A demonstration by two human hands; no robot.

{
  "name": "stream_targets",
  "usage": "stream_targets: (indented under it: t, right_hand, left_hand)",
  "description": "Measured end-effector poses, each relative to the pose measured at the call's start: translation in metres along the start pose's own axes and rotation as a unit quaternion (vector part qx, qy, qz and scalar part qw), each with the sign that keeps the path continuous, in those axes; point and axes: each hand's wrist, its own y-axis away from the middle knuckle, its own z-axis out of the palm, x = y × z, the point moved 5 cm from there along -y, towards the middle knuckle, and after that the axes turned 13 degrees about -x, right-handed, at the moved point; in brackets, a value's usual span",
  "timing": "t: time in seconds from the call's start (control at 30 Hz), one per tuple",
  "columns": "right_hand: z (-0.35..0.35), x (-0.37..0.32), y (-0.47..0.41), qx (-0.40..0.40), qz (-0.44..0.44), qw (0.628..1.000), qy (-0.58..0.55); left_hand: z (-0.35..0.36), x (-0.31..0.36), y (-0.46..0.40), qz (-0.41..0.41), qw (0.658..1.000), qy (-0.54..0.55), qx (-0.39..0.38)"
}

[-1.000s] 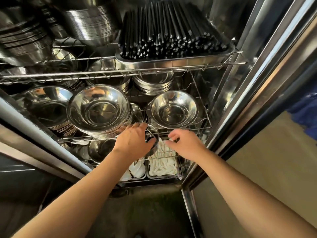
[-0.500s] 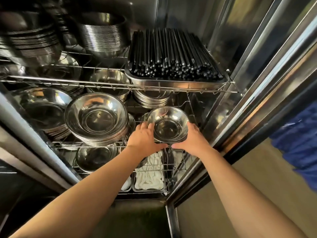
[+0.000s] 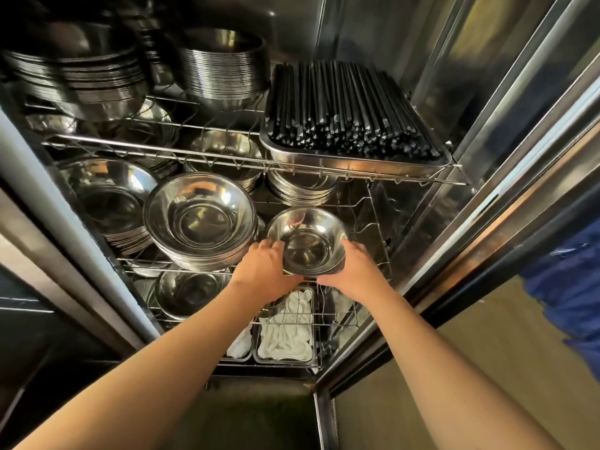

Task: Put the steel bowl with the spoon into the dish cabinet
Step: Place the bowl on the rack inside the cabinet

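A small stack of steel bowls (image 3: 306,238) sits at the right front of the middle wire shelf (image 3: 373,228) in the open dish cabinet. My left hand (image 3: 264,271) grips the stack's left side and my right hand (image 3: 352,272) grips its right side. The top bowl looks empty; no spoon shows in it. A tray of white spoons (image 3: 285,332) lies on the shelf below, under my hands.
A larger bowl stack (image 3: 199,219) stands just left of the held one, with more bowls (image 3: 112,203) further left. A tray of black chopsticks (image 3: 349,112) and tall bowl stacks (image 3: 224,69) fill the top shelf. The steel door frame (image 3: 487,222) runs along the right.
Both hands rose from the lower shelf's front edge to the small bowl stack on the middle shelf and closed on its two sides. The view tilted upward.
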Motion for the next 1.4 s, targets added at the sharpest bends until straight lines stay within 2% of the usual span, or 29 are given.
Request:
stream_targets:
  t: [0.23,0.33,0.47,0.6,1.03,1.4]
  right_hand:
    - [0.008,-0.011,-0.002,-0.028,-0.003,1.000,-0.005]
    - [-0.001,-0.007,-0.004,-0.030,0.027,0.999,-0.020]
    - [-0.015,-0.010,-0.026,0.007,0.036,0.999,0.036]
    - [-0.018,-0.012,-0.043,0.005,0.042,0.997,0.064]
    - [-0.009,0.001,-0.041,0.039,0.046,0.996,0.061]
    - [-0.005,-0.001,-0.025,0.020,0.029,0.996,0.085]
  left_hand:
    - [-0.004,-0.004,0.015,0.006,0.999,-0.013,0.030]
    - [0.000,0.003,0.019,0.012,0.998,-0.032,0.049]
    - [0.006,0.014,0.022,0.021,0.995,-0.071,0.072]
    - [0.008,0.018,0.017,0.024,0.994,-0.063,0.083]
    - [0.008,0.004,0.019,0.011,0.997,-0.034,0.074]
    - [0.003,-0.002,0.016,0.036,0.998,-0.015,0.043]
